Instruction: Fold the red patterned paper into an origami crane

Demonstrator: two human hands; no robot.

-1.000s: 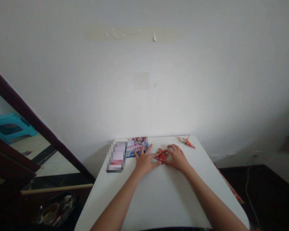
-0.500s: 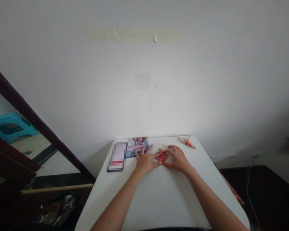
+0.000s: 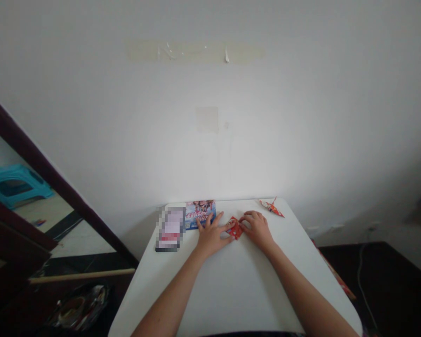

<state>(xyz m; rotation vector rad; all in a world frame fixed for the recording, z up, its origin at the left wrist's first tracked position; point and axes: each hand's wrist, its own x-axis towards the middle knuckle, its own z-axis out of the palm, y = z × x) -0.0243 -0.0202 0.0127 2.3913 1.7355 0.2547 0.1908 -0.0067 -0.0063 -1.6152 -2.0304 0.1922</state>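
A small folded red paper (image 3: 235,229) lies on the white table (image 3: 231,290) between my two hands. My left hand (image 3: 210,238) is spread, its thumb and index finger on the paper's left side, its other fingers over the blue printed sheet (image 3: 192,219). From the right, my right hand (image 3: 258,230) has its thumb and index finger together at the paper's upper right edge, pinching it.
A folded red and white paper piece (image 3: 272,207) sits at the back right of the table. At the back left is a phone (image 3: 170,229) with a blurred screen. The wall (image 3: 231,154) rises behind the table's far edge.
My right thumb has moved up from the paper's lower corner towards the index finger, and more of the red paper shows. My left hand has hardly moved.
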